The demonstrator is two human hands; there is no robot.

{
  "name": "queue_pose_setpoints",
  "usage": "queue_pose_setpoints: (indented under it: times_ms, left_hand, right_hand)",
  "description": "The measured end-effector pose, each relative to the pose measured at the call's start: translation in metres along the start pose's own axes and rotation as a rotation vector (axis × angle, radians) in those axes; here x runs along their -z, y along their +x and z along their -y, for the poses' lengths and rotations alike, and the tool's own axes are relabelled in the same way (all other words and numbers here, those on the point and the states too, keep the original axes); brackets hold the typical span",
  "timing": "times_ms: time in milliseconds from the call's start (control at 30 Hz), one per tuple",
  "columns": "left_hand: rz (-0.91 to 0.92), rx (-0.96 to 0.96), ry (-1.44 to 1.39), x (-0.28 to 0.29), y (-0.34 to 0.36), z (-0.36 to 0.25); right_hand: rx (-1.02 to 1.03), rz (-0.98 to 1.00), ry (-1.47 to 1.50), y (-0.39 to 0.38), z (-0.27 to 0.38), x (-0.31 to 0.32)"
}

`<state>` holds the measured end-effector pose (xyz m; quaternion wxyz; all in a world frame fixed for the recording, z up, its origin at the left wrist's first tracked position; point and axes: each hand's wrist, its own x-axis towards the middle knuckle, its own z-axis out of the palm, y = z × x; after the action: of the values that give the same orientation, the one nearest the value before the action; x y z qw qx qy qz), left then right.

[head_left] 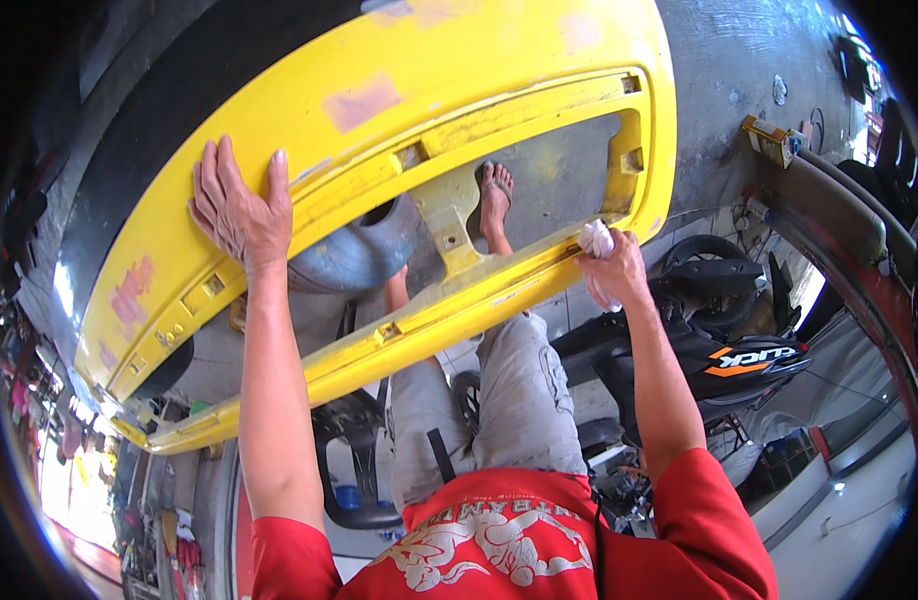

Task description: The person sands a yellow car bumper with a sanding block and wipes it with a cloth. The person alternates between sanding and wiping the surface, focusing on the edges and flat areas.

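A large yellow car bumper (pixel 469 65) with a long rectangular opening stretches across in front of me. Pinkish patches (pixel 363 102) show on its painted face, and dark grime lines the recess along the opening. My left hand (pixel 241 205) rests on the bumper's upper face, left of the middle, fingers stretched out and holding nothing. At the lower right edge of the opening, my right hand (pixel 624 268) is closed around a crumpled white cloth (pixel 596 239), which touches the yellow rim. Part of the cloth hangs below the fingers.
Beneath the bumper sits a rounded blue-grey hollow object (pixel 354 245). My sandalled foot (pixel 495 195) shows through the opening. A black motorcycle (pixel 714 350) stands close on the right, with a small yellow box (pixel 769 140) beyond it. A black chair-like frame (pixel 359 450) is at lower left.
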<state>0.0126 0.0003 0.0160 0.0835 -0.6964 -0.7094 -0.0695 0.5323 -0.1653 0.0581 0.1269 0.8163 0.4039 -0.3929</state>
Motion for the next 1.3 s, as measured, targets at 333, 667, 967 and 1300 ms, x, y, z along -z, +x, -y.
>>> queue_pose_setpoints:
  times_ms: [333, 667, 967, 1300]
  left_hand:
    - [0.033, 0.004, 0.015, 0.006, 0.000, -0.004]
    - [0.071, 0.019, 0.028, 0.013, 0.006, -0.010]
    - [0.137, 0.016, 0.060, 0.014, 0.004, -0.011]
    - [0.137, -0.051, 0.077, 0.010, 0.005, -0.008]
  right_hand:
    - [-0.107, 0.050, 0.663, 0.001, -0.037, 0.003]
    - [0.260, -0.665, -0.025, 0.109, -0.072, -0.010]
    - [0.097, -0.605, -0.045, 0.162, -0.025, 0.036]
    - [0.668, -0.525, -0.009, 0.180, 0.031, 0.063]
